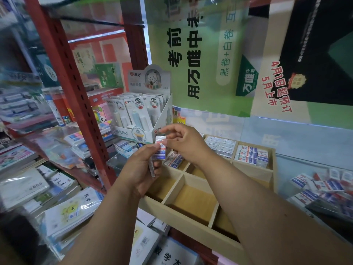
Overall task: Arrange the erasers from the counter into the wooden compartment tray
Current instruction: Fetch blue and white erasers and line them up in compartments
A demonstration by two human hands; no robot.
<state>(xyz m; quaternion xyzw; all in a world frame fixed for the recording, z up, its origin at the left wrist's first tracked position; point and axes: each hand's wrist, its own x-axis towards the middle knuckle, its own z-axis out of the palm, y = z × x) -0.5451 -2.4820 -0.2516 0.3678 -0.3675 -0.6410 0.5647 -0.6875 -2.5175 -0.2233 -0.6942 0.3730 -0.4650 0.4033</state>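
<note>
The left hand [140,167] grips an eraser [160,150] with curled fingers; the right hand [183,142] pinches its top edge. Just below the fingers stands the wooden tray [183,180]; loose erasers [324,186] lie on the table, far right.

The tray [191,217] is pale, unpainted wood, matt, with smooth thin dividers. The erasers [250,153] inside it wear glossy printed paper sleeves in white, blue and red; those piled on the counter [324,185] look shiny, as if film-wrapped. The eraser [160,150] held by both hands has the same slick wrapper. The counter [305,142] is pale blue, smooth and reflective. The display box [152,119] is printed card holding clear plastic blister packs. The shelf posts [76,92] are red painted metal, perforated. The poster [210,54] is glossy.
</note>
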